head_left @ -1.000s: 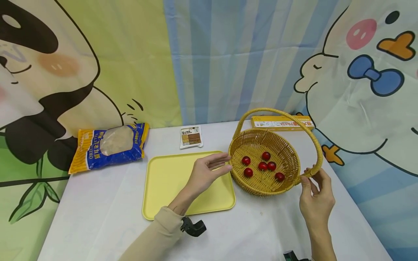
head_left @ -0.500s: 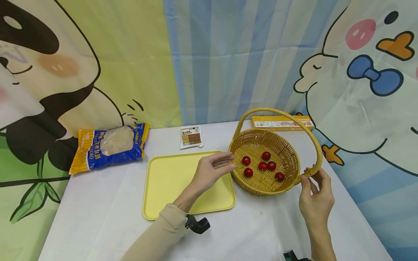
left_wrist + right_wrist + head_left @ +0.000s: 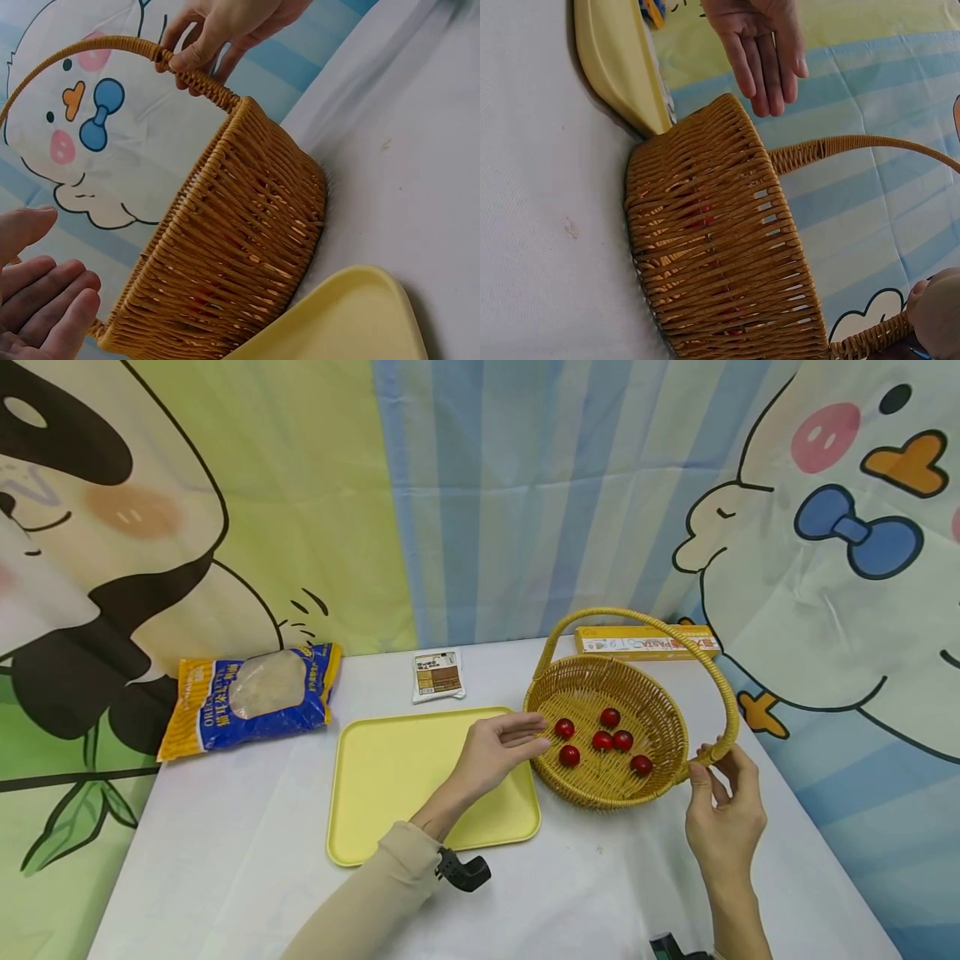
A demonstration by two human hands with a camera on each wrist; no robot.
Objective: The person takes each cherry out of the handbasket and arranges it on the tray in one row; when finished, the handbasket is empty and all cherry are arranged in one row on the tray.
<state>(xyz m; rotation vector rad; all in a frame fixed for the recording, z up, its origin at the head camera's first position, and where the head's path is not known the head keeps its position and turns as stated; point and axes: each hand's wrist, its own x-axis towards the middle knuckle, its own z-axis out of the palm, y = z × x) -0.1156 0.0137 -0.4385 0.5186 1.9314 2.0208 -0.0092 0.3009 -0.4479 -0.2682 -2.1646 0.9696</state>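
your left hand (image 3: 501, 745) hovers flat with fingers straight and relaxed, holding nothing, its fingertips over the left rim of the wicker basket (image 3: 660, 714) and just short of the nearest cherry tomato (image 3: 564, 728). whether the fingers touch the rim cannot be told from the head view. your right hand (image 3: 723, 814) pinches the base of the basket handle (image 3: 678, 631) at the near right side, thumb and fingers curled round the wicker. the basket stands on the white table (image 3: 225, 877), just right of the yellow tray (image 3: 390, 777), and holds six cherry tomatoes. from both wrist views the tomatoes show only as red glints through the weave. far left lies a blue and yellow bag (image 3: 251, 695), its print too small to read. a small brown and white packet (image 3: 438, 675) lies beyond the tray. a yellow pasta box (image 3: 647, 643) sits behind the basket, partly hidden by the handle.
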